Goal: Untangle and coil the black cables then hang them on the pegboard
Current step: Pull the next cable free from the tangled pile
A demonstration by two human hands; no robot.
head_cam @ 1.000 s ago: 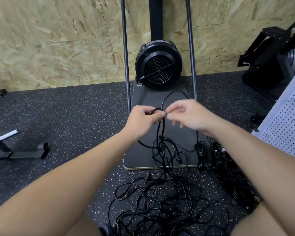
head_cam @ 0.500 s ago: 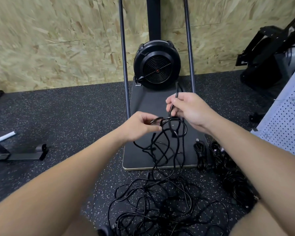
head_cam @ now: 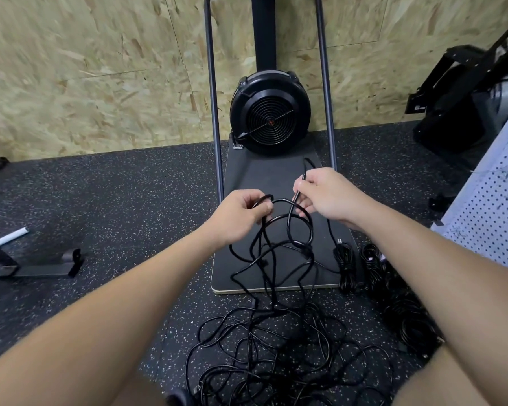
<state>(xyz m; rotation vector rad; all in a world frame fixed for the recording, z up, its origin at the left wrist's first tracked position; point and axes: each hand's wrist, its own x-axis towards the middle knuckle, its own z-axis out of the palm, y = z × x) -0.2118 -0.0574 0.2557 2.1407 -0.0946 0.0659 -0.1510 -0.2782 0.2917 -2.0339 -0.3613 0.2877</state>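
At centre frame the left hand (head_cam: 241, 213) curls its fingers (head_cam: 261, 206) around a gathered loop of black cable (head_cam: 288, 230), while the right hand (head_cam: 326, 194) pinches a strand just beside it. The rest trails down into the tangled pile (head_cam: 276, 353) on the floor at lower centre. The cable looks light and limp, probably springy (loops may slip), so hold the gathered bend. The pegboard (head_cam: 493, 212) stands at right.

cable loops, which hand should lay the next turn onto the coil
Right. The right hand pinches the free run of the black cable, while the left hand grips the gathered loops, so it serves better as the anchor.
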